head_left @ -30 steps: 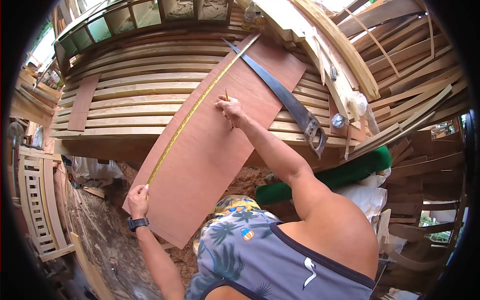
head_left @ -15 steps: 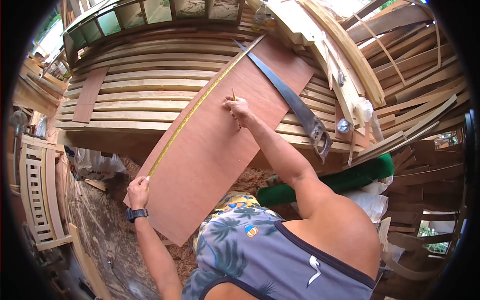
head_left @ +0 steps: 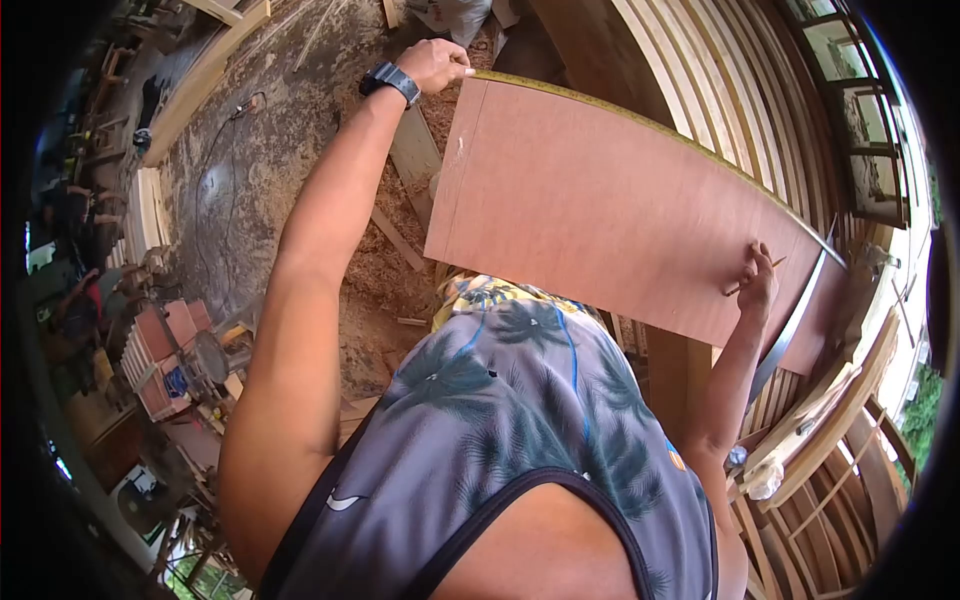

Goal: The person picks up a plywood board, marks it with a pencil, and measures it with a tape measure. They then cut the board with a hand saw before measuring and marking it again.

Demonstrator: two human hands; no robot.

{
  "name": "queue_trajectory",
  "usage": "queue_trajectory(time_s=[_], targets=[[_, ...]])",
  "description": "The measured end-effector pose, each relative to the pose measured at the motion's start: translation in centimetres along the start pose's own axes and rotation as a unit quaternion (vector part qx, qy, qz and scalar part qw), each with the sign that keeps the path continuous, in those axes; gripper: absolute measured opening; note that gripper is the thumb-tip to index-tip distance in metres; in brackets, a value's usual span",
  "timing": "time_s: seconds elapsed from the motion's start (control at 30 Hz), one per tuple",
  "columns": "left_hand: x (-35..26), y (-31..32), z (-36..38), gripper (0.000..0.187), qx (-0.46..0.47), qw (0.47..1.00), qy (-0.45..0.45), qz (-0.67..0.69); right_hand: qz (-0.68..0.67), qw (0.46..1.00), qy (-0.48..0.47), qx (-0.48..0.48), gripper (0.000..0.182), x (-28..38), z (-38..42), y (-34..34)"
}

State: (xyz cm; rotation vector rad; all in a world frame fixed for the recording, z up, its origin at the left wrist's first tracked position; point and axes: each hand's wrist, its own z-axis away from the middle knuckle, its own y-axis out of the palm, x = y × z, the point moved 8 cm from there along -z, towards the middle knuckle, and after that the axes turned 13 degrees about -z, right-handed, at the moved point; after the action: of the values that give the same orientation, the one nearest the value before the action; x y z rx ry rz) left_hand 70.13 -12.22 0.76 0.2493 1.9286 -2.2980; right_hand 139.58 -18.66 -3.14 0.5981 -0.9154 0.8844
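Observation:
A reddish-brown plywood sheet (head_left: 600, 200) lies across the wooden slats, its near-left end jutting over the floor. Along its upper edge runs a yellow measuring tape (head_left: 640, 122), stretched out. My left hand (head_left: 435, 66), with a dark watch on the wrist, pinches the tape's end at the sheet's upper left corner. Over the right part of the sheet, my right hand (head_left: 758, 285) has a pencil (head_left: 779, 262) between its fingers. A hand saw (head_left: 792, 325) lies across the sheet's far right end; its handle is hidden from view.
Parallel wooden slats (head_left: 690, 70) support the sheet. A window-like frame with panes (head_left: 868, 130) stands at the upper right, and stacked planks (head_left: 835, 500) at the lower right. Sawdust and offcuts cover the floor (head_left: 270, 140). A cable lies there too.
My view has swung left toward the tape's end, so the sheet now appears turned and further right. My left hand stays at the tape's end; the right still holds the pencil.

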Motion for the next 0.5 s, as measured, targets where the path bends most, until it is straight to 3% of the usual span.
queue_trajectory(time_s=[0.13,0.2,0.5], targets=[[1.4,1.4,-0.4,0.030,-0.027,1.000,0.003,-0.014,0.036,0.999,-0.012,-0.001,0.044,0.0,-2.1,-0.9],[1.5,2.3,-0.4,0.032,0.015,0.999,-0.031,0.011,0.057,0.998,-0.013,-0.006,0.043,0.2,-2.1,-0.9],[2.1,3.7,-1.3,0.037,0.003,0.998,-0.049,-0.025,0.081,0.996,-0.018,-0.019,0.043,0.3,-2.3,-1.0]])
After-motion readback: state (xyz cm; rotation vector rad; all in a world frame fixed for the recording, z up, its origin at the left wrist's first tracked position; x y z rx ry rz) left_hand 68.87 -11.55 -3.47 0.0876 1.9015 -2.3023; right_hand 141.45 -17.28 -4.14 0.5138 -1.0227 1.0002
